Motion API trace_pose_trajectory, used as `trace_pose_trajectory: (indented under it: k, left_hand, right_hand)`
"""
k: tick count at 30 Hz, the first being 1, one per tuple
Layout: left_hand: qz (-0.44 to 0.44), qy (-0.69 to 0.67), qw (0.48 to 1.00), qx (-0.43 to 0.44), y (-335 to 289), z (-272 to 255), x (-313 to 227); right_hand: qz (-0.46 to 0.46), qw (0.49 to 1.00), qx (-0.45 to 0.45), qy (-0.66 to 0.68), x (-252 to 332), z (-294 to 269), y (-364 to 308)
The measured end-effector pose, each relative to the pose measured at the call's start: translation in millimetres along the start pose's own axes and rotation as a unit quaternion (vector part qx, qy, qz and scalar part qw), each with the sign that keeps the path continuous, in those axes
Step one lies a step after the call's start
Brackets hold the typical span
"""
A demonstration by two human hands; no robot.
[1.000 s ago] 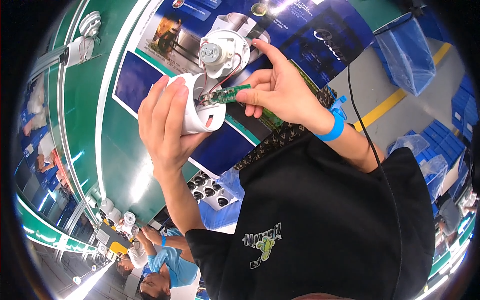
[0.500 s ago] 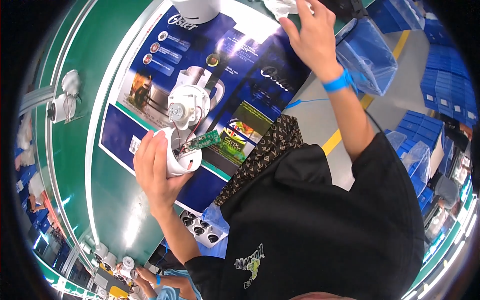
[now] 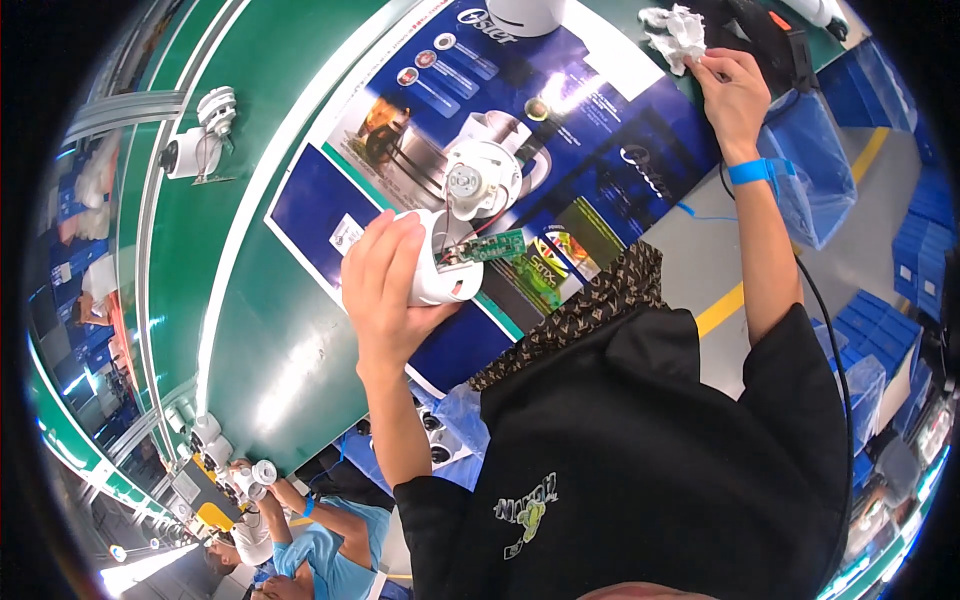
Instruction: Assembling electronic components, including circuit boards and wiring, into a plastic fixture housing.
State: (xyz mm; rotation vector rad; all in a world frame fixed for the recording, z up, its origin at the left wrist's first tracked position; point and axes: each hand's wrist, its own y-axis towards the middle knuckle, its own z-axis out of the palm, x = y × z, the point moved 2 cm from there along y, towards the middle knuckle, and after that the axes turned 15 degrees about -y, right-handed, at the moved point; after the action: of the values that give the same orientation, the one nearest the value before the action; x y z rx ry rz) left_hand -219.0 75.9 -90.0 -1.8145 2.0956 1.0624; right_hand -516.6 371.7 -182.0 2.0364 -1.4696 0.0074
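Observation:
My left hand is wrapped round a white cylindrical appliance housing, tilted on its side over the printed blue cardboard sheet. A small green circuit board sticks out of the housing's open end. Thin wires run from there to a white round motor unit, which lies on the sheet with its silver motor facing up. At the far right, my right hand pinches the edge of a crumpled white wad, like cloth or tissue; its exact kind is unclear.
A white housing stands on the sheet's far end. Another motor-and-housing set sits left on the green bench. A black object lies beside my right hand, near a plastic-lined blue bin. A co-worker handles white parts lower left.
My right hand has gone from spread above the white wad to pinching its edge. My left hand still holds the housing. The whole view has shifted, so the bench appears farther right.

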Motion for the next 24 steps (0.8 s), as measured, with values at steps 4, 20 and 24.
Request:
trace_pose_trajectory:
  k: [4,20,24]
  left_hand:
    - [-0.001,0.012,1.000,-0.006,2,1,-2]
    - [-0.021,-0.003,1.000,0.000,0,-9,-14]
    - [-0.019,-0.012,1.000,-0.005,3,-7,-12]
  right_hand:
    - [0.028,0.999,0.003,0.021,-3,-5,1]
    - [0.167,0.861,0.162,0.453,50,-100,-27]
    - [0.191,0.580,0.296,0.735,73,-112,-37]
